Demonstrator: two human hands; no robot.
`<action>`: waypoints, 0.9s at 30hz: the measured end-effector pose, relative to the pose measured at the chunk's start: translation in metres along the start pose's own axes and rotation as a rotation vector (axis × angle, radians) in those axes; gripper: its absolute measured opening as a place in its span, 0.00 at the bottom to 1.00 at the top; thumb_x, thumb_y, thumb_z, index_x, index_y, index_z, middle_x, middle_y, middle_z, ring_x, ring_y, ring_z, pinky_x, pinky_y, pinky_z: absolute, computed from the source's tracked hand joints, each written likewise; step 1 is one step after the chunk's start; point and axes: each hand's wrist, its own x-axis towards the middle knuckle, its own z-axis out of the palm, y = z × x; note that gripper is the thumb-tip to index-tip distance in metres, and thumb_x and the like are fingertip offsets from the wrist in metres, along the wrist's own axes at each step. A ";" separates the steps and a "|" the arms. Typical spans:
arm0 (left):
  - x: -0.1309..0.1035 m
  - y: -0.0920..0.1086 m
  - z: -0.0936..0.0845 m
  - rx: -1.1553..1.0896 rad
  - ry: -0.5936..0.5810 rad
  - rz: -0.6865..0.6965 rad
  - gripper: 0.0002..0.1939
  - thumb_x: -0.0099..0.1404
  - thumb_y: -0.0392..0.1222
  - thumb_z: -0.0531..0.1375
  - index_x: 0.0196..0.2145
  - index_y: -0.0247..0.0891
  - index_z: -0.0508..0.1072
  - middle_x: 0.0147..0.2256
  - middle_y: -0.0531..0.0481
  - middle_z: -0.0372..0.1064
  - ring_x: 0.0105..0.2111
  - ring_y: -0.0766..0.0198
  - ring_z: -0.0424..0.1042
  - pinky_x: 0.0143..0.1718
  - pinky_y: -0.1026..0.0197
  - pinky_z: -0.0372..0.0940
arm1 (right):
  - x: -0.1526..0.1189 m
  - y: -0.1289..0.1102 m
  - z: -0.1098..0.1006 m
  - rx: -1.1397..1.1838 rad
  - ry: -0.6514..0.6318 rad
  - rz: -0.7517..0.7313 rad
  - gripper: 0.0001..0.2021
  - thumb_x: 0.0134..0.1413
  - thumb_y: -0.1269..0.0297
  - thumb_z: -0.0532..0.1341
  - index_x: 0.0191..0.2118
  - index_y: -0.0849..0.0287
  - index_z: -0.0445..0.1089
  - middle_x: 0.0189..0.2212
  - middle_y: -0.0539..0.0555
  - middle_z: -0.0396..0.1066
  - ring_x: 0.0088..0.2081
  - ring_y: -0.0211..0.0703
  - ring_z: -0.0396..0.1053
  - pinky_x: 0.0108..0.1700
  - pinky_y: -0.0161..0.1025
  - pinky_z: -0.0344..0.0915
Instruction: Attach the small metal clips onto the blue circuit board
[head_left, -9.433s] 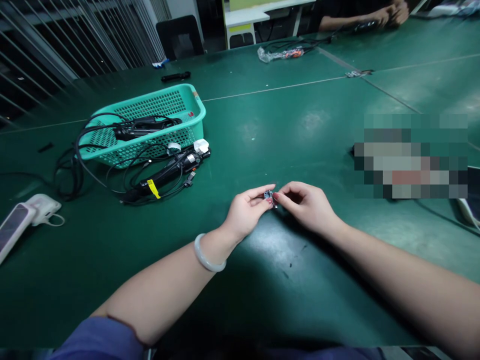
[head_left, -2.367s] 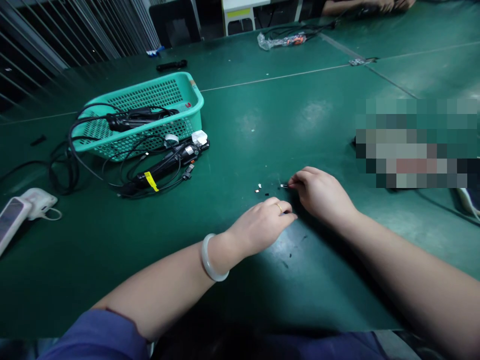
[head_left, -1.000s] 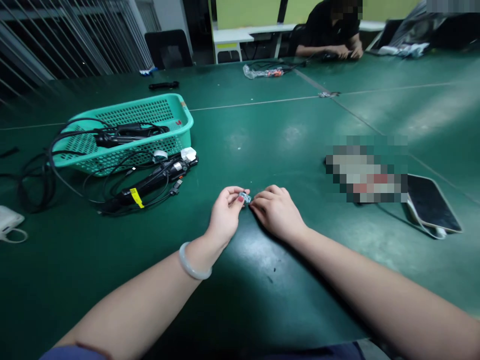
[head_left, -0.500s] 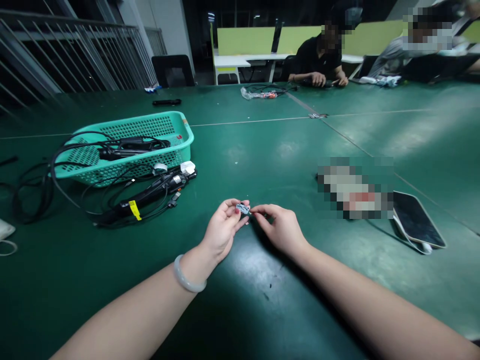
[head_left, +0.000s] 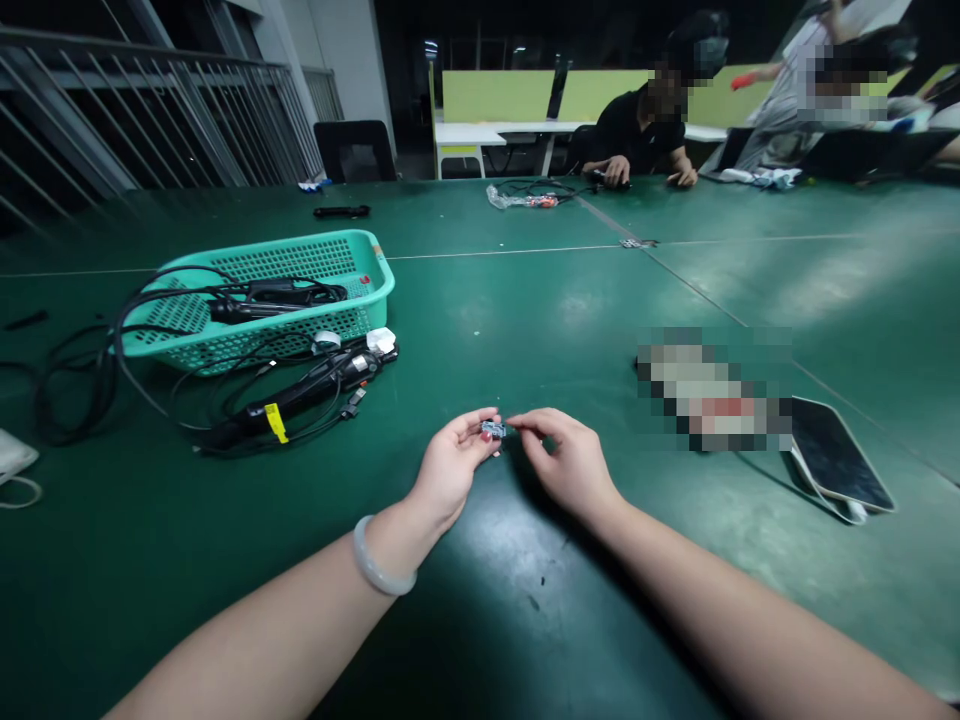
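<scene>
My left hand [head_left: 448, 462] pinches a small grey-blue part [head_left: 493, 430] between thumb and fingers, just above the green table. The part has light and dark detail on its face, too small to make out. Just right of it is my right hand [head_left: 564, 455], its thumb and index finger drawn together with the tips close to the part's right end. Whether anything tiny lies between those right fingertips is hidden, and I cannot tell if they touch the part.
A teal basket [head_left: 379, 290] with black cabled devices stands at left; a black handheld device [head_left: 300, 395] with a yellow tag lies before it. At right lie a phone [head_left: 840, 455] with a white cable and a blurred-out object [head_left: 709, 395]. People sit across the green table [head_left: 480, 620].
The small part has turned and shifted slightly right in my left hand. My right fingertips remain beside it. The whole view has tilted a little, and a person's arm with something red appears behind.
</scene>
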 end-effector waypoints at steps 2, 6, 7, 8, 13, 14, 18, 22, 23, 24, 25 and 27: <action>0.001 -0.001 0.000 0.021 -0.011 0.009 0.14 0.53 0.28 0.64 0.39 0.34 0.76 0.41 0.46 0.75 0.40 0.66 0.72 0.48 0.58 0.64 | 0.000 -0.001 0.000 -0.003 0.005 0.021 0.11 0.54 0.72 0.55 0.35 0.57 0.75 0.33 0.53 0.77 0.34 0.41 0.73 0.40 0.39 0.70; 0.001 -0.003 -0.001 0.047 -0.021 0.024 0.14 0.53 0.29 0.64 0.39 0.34 0.76 0.41 0.45 0.75 0.39 0.66 0.72 0.48 0.57 0.64 | -0.001 -0.003 0.001 0.000 0.000 0.074 0.08 0.53 0.70 0.56 0.33 0.58 0.73 0.30 0.52 0.76 0.30 0.40 0.72 0.36 0.38 0.69; 0.001 -0.003 -0.001 0.052 -0.021 0.024 0.14 0.53 0.29 0.64 0.39 0.34 0.76 0.41 0.45 0.75 0.39 0.66 0.72 0.48 0.57 0.64 | -0.001 -0.003 0.001 0.009 -0.009 0.089 0.07 0.53 0.69 0.57 0.33 0.58 0.73 0.30 0.52 0.76 0.30 0.40 0.72 0.36 0.38 0.69; 0.001 -0.003 -0.001 0.058 -0.022 0.024 0.14 0.53 0.28 0.64 0.39 0.34 0.76 0.41 0.45 0.75 0.39 0.66 0.72 0.48 0.57 0.64 | -0.001 -0.002 0.002 0.022 -0.020 0.105 0.06 0.53 0.68 0.57 0.33 0.57 0.73 0.29 0.51 0.76 0.30 0.40 0.72 0.36 0.38 0.68; 0.001 -0.003 -0.001 0.076 -0.029 0.022 0.14 0.53 0.28 0.63 0.39 0.34 0.76 0.41 0.45 0.75 0.39 0.66 0.72 0.51 0.55 0.63 | -0.001 0.000 0.001 0.085 -0.028 0.155 0.06 0.55 0.65 0.59 0.34 0.57 0.73 0.30 0.50 0.77 0.31 0.39 0.73 0.37 0.36 0.68; 0.001 -0.003 -0.001 0.078 -0.028 0.023 0.14 0.53 0.28 0.64 0.39 0.34 0.76 0.41 0.45 0.75 0.39 0.66 0.72 0.51 0.55 0.63 | -0.001 0.000 0.001 0.082 -0.027 0.155 0.06 0.55 0.65 0.59 0.34 0.57 0.74 0.30 0.50 0.77 0.31 0.40 0.74 0.37 0.36 0.68; 0.001 -0.004 -0.001 0.079 -0.026 0.025 0.14 0.53 0.28 0.64 0.39 0.35 0.77 0.41 0.45 0.75 0.40 0.65 0.72 0.53 0.53 0.63 | -0.001 -0.001 -0.001 0.062 -0.029 0.140 0.06 0.55 0.66 0.60 0.32 0.55 0.76 0.31 0.50 0.78 0.32 0.40 0.75 0.38 0.36 0.69; 0.001 -0.005 -0.001 0.056 -0.036 0.023 0.14 0.52 0.28 0.64 0.39 0.35 0.77 0.40 0.46 0.75 0.40 0.65 0.73 0.55 0.53 0.61 | -0.002 0.000 -0.001 0.070 -0.003 0.084 0.05 0.53 0.67 0.62 0.31 0.55 0.77 0.31 0.50 0.79 0.33 0.40 0.75 0.39 0.36 0.70; 0.000 -0.005 -0.001 0.053 -0.040 0.024 0.14 0.52 0.27 0.64 0.39 0.35 0.76 0.40 0.46 0.75 0.40 0.65 0.73 0.55 0.53 0.61 | -0.002 0.000 -0.001 0.070 0.004 0.066 0.05 0.53 0.67 0.63 0.31 0.55 0.77 0.30 0.50 0.79 0.32 0.40 0.75 0.39 0.36 0.70; 0.000 -0.005 -0.001 0.051 -0.044 0.027 0.15 0.52 0.27 0.64 0.39 0.34 0.76 0.39 0.46 0.75 0.40 0.65 0.73 0.56 0.52 0.61 | -0.002 0.000 -0.002 0.069 0.009 0.049 0.05 0.53 0.67 0.63 0.31 0.55 0.77 0.30 0.50 0.79 0.32 0.40 0.75 0.39 0.36 0.70; 0.000 -0.004 0.000 0.053 -0.047 0.028 0.15 0.52 0.27 0.64 0.39 0.34 0.76 0.39 0.46 0.75 0.40 0.65 0.73 0.56 0.52 0.60 | -0.001 0.001 -0.002 0.066 0.013 0.036 0.05 0.53 0.68 0.62 0.31 0.55 0.77 0.30 0.50 0.79 0.33 0.41 0.75 0.39 0.36 0.70; 0.000 -0.004 0.000 0.061 -0.050 0.030 0.15 0.52 0.26 0.64 0.39 0.33 0.76 0.39 0.46 0.75 0.40 0.65 0.73 0.56 0.52 0.60 | -0.001 0.002 -0.002 0.049 0.020 0.021 0.07 0.54 0.69 0.61 0.32 0.55 0.78 0.31 0.51 0.79 0.34 0.41 0.75 0.40 0.37 0.71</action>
